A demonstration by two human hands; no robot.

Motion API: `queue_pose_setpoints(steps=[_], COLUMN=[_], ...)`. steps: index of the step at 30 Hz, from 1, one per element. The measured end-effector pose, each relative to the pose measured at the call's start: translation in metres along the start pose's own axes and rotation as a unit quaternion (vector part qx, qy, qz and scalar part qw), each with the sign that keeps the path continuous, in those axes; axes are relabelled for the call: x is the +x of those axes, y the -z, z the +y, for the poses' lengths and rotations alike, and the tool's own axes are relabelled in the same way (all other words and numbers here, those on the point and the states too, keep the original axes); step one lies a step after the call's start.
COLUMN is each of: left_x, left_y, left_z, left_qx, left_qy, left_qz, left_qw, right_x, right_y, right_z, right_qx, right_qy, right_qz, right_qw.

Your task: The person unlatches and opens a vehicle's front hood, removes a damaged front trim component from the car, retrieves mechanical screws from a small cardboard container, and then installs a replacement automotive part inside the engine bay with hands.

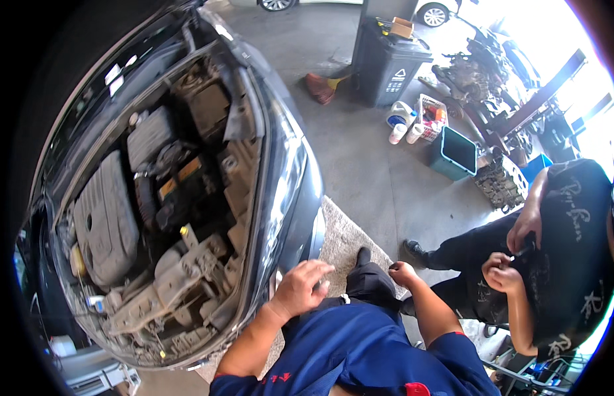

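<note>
My left hand hovers beside the front corner of a dark car, its fingers loosely bent and apart with nothing visible in them. My right hand is out to the right, fingers curled closed; whatever is inside, if anything, is hidden. The car's engine bay is uncovered on the left, showing a dusty engine cover, hoses and a battery. A beige mat lies under me. At my right, a co-worker in dark clothing holds a small pale item between their hands.
At the back stand a wheeled bin with a box on top, a broom head, white jugs, a basket, a teal tub, an engine block, piled car parts and another car.
</note>
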State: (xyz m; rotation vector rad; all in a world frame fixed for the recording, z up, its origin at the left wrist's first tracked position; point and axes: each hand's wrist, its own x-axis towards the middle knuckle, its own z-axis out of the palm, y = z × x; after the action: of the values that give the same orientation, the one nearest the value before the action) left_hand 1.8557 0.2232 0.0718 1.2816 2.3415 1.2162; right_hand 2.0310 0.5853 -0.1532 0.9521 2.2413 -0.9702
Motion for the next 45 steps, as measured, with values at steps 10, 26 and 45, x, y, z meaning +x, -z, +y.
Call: queue_pose_setpoints(steps=[10,26,45], left_x=[0.231,0.617,0.962], left_y=[-0.073,-0.062,0.002], left_z=[-0.062,-0.290,-0.515], left_qx=[0.033,0.041,0.061], left_qy=[0.102,0.271,0.451], left_qz=[-0.068,-0.127,-0.166], left_qw=[0.992,0.953,0.875], right_x=[0.207,0.516,0.843], right_y=[0.158,0.425,0.843], right_z=[-0.032,-0.011,-0.405], right_qx=[-0.031,0.160,0.189], right_qy=[0.035,-0.088,0.242], right_qz=[-0.061,0.050,0.305], right_qw=[0.997,0.982,0.902])
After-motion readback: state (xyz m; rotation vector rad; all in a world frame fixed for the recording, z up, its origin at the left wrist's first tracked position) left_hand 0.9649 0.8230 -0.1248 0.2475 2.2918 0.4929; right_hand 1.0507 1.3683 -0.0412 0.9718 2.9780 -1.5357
